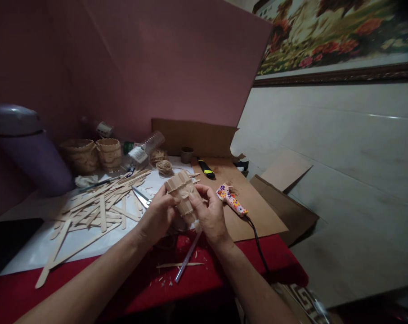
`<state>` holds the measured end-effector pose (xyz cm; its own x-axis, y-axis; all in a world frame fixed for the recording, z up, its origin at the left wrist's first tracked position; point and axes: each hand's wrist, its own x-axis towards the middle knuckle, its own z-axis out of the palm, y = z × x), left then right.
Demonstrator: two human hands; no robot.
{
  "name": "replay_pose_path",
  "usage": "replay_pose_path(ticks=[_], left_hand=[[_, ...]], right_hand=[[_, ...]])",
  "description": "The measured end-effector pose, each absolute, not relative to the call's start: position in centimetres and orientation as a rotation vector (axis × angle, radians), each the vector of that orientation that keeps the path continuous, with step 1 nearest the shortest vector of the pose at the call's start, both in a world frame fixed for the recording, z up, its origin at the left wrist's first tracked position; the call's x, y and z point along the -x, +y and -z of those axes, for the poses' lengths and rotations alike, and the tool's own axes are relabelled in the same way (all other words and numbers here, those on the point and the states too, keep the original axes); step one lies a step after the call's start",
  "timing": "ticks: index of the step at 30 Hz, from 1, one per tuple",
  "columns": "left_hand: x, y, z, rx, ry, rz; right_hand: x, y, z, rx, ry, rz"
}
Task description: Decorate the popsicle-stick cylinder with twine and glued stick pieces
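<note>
Between my two hands is a small cup-shaped holder [181, 191] built of wooden craft sticks, banded with twine and bearing a bow-like decoration on its front. My left hand [160, 208] grips its left side. On the right side my right hand [210, 211] is closed around it, the thumb lying by the decoration. A clear glue stick [187, 258] lies below the hands, over a thin wooden stick [180, 265] on the red cloth. Scissors [141, 196] lie left of the holder, partly hidden. To the right, a flower-patterned glue gun [231, 199] rests on cardboard.
Loose craft sticks [102, 211] cover white paper on the left. Behind stand two decorated pots [109, 153], a plastic bottle [151, 146], a twine ball [164, 167] and a utility knife [206, 168]. A large purple bottle [33, 155] stands far left. The gun's cord [257, 240] hangs over the edge.
</note>
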<state>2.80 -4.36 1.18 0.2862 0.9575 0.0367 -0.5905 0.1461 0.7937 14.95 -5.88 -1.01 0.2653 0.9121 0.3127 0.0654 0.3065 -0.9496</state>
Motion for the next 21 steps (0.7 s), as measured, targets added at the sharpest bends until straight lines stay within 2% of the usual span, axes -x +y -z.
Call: replay_pose_path(ticks=[21], left_hand=[[-2.92, -3.91, -0.35, -0.821, 0.544, -1.233]], right_hand=[[-15.08, -5.79, 1.36, 1.053, -1.136, -0.804]])
